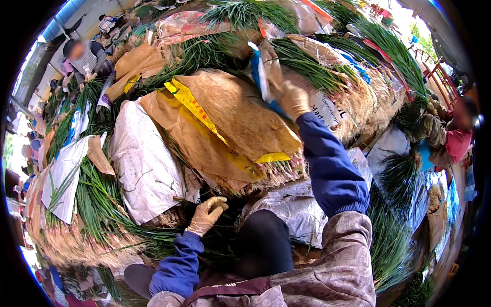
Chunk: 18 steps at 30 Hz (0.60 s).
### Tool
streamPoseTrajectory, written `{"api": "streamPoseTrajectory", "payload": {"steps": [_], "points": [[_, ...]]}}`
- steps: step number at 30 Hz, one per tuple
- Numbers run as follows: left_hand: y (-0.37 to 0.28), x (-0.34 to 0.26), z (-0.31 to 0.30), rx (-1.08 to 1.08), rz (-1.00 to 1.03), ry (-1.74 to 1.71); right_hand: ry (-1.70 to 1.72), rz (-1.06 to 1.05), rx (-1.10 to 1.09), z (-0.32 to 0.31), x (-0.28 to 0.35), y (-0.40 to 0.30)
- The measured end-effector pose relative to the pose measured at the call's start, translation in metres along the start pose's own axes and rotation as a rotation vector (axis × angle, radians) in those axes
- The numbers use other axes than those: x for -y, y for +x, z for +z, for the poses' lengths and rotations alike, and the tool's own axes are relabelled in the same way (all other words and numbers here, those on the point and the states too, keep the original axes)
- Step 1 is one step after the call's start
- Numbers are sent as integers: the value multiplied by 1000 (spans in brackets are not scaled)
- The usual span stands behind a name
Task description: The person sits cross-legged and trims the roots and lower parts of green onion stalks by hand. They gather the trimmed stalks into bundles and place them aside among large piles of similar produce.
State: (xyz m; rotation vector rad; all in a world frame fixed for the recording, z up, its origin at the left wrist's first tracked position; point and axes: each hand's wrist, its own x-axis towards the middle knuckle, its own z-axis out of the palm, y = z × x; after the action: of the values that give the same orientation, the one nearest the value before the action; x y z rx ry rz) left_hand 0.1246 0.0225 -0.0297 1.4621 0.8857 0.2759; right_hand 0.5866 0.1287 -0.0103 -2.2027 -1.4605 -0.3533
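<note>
My right hand (293,100), in a pale glove, reaches forward and grips a folded blue, white and brown sack (264,75). Under and left of it, a brown paper-like sack with yellow printed strips (234,111) covers a bundle of green onions whose pinkish bases and roots (282,169) stick out at the near edge. My left hand (207,217), gloved too, is held low before my body with its fingers bent and apart, holding nothing. Beside it on the left lies a white woven sack (144,165).
Green onion bundles (310,73) with long roots lie beyond my right hand. More onions (96,192) are heaped at the left, and loose leaves (387,238) at the right. One person (88,57) is at upper left, another (458,134) at the right edge.
</note>
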Motion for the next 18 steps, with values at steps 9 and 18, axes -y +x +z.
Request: {"api": "streamPoseTrajectory", "payload": {"steps": [9,18], "points": [[77,-90,-5,39,372,-393,756,6,284,-45,78,-67],[152,-77,-18,-316,-207,-462,922,-505,364,-75,190,-145]]}}
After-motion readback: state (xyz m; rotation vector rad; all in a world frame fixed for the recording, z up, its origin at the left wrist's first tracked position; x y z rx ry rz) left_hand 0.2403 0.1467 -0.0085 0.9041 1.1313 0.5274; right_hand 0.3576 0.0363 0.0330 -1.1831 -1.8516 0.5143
